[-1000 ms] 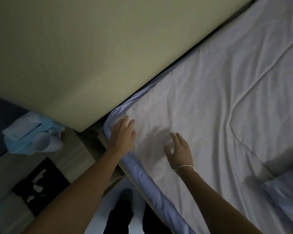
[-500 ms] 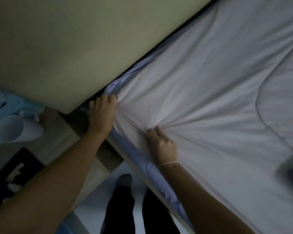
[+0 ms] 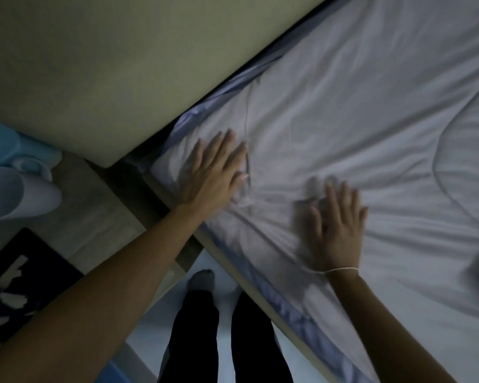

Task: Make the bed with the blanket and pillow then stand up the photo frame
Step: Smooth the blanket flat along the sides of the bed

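Blanket (image 3: 343, 111) under flat, unclenched left hand (image 3: 213, 172); right hand (image 3: 335, 230) splayed, blurred.

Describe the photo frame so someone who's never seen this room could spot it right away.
Start at the bed and look left of its corner to the low wooden nightstand. The photo frame lies flat on its near end, below a tipped white mug. It is the only dark, flat rectangle there, showing pale patches.
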